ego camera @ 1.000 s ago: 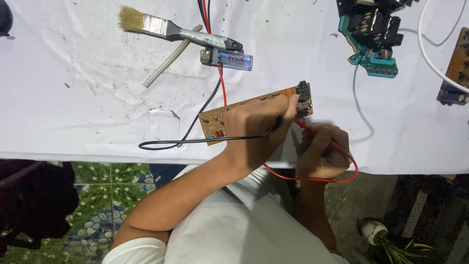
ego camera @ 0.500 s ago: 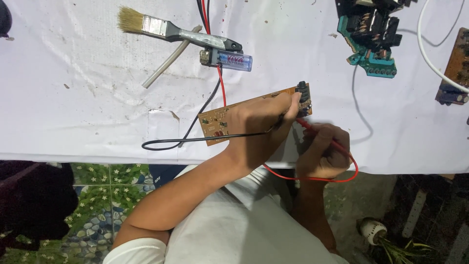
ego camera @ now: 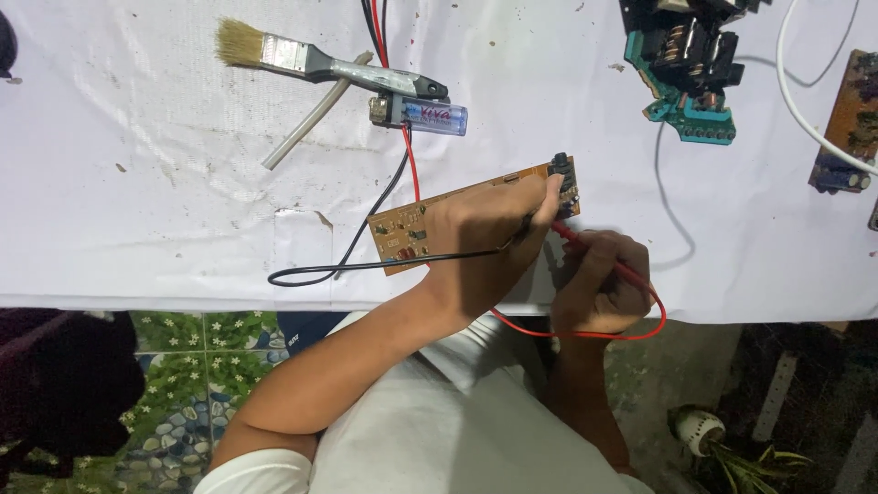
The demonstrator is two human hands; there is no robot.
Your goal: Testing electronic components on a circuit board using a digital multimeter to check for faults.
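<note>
A white cloth [ego camera: 137, 210], marked with small specks and stains, covers a table and fills the upper two thirds of the view from above. Below its edge, a floor of green patterned tile [ego camera: 183, 384] shows on the left, and the person's white shirt [ego camera: 430, 430] shows in the middle.

Near the front edge of the cloth lies a long brown circuit board [ego camera: 412, 233], tilted so its right end sits farther from the person. The left hand [ego camera: 485, 247] rests on top of the board, fingers curled and pressed together around a black test probe whose tip meets the board's right end. A black wire [ego camera: 366, 267] trails from this hand to the left, loops, and runs up the cloth. The right hand [ego camera: 599, 284] sits just beside the left, at the cloth's edge, closed in a pinch around a red test probe [ego camera: 585, 245] that points up toward the same end of the board. A red wire [ego camera: 585, 334] curves beneath this hand.

Farther back on the left lies a paintbrush [ego camera: 311, 62] with pale bristles and a grey handle, crossing a thin grey rod [ego camera: 306, 128]. Just right of it sits a small blue battery [ego camera: 434, 116] in a holder. At the top right sits a teal circuit board [ego camera: 690, 64] with dark parts, a white cable [ego camera: 805, 101] beside it, and another brown board [ego camera: 846, 123] at the right edge.
</note>
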